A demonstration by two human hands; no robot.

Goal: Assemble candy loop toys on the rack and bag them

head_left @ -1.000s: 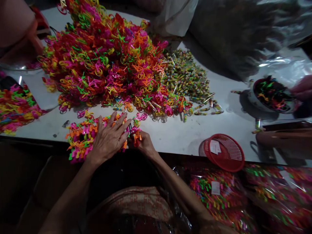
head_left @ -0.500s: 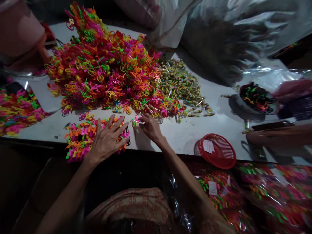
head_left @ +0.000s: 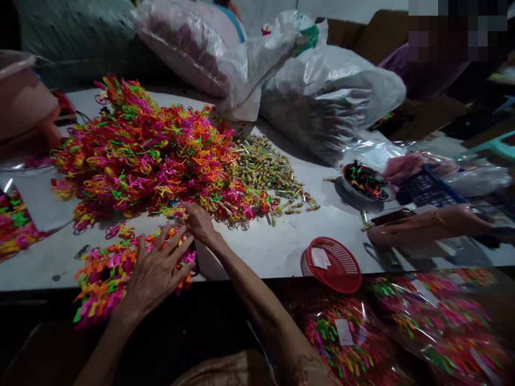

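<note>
My left hand lies flat with fingers spread on a small bunch of bright plastic toy pieces at the table's near edge. My right hand reaches forward to the near rim of a big heap of pink, orange, yellow and green plastic pieces. Its fingers curl into the pieces there; what they grip is hidden. Beside the heap lies a mound of small wrapped sticks.
A red mesh basket lies tipped at the table edge. Large plastic sacks stand at the back. Another person's forearm rests at right near a bowl of pieces. Packed bags sit below; more pieces lie left.
My right hand left the small bunch and reached forward and left to the big heap's edge. The view tilted up, showing the sacks. My left hand stayed flat on the bunch.
</note>
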